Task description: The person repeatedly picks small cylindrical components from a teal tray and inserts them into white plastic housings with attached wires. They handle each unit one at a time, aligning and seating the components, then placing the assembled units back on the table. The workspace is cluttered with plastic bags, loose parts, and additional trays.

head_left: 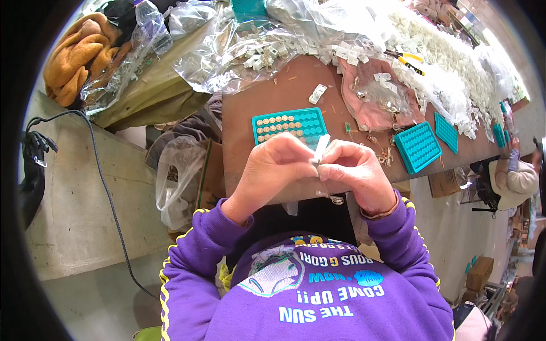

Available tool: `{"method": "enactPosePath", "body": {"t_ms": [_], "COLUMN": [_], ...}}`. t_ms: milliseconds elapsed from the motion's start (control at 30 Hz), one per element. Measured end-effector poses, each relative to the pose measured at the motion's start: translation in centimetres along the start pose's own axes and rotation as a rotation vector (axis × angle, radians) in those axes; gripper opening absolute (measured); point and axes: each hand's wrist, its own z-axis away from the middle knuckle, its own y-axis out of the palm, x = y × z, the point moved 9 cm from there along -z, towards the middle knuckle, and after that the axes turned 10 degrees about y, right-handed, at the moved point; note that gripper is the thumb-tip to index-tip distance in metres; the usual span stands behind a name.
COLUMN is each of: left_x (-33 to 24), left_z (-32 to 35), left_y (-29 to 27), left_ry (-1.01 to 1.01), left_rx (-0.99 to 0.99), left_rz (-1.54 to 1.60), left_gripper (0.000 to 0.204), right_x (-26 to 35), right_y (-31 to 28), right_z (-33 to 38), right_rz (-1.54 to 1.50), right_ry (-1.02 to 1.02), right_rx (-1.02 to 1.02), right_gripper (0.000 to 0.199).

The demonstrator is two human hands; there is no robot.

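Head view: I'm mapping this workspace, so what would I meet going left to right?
Orange fabric, clear bottle, left hand, white piece held between the hands, right hand, square teal tray, narrower teal tray.

Shirt (242, 321): purple, at 6 o'clock in the view; its front bears several lines of printed capitals, upside down from here.
Lower lettering (300, 314): white, two bold lines toward 6 o'clock, the clearest of the print.
Blue lettering (322, 278): one short line in the middle.
Cloud patch (368, 278): bright blue, at 3 o'clock from the blue lettering; its characters are too small to tell.
Upper lettering (324, 261): white, with one yellow letter among the rest.
Top row (313, 239): large, yellow and blue, toward 12 o'clock, partly lost in a fold.
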Motion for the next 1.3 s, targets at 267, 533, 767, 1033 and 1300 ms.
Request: {"method": "enactPosePath", "body": {"t_ms": [267,533,767,1033,1300], "left_x": [0.5,0.6,-0.9,1.4,2.8], "left_z": [1.5,3.6,4.1,4.4,4.9], "left_y": [2.0,-1.1,-0.8,-0.6,0.8], "left_ry": [-0.071,0.043,0.219,0.125,-0.005], "left_rx": [0.086,-0.388,-0.446,-0.484,-0.469], "left_rz": [0.261,0.05,-0.204,0.205,0.55], "left_gripper": [0.02,0.013,0.016,0.01,0.014], "right_x": [-4.8,-0.3,1.3,-1.1,-2.7], "right_y": [2.0,-0.2,1.4,2.1,2.9], "right_z": [-0.4,0.4,1.8,1.2,0.6], "right_rz": [-0.424,0.228,0.505,0.135,-0.034], "right_ry": [0.29,-0.032,-0.231,-0.074,-0.113], "right_rx": [0.238,-0.151,-0.251,-0.171,-0.138], "right_gripper": [0.016,0.025,0.01,0.005,0.006]}}
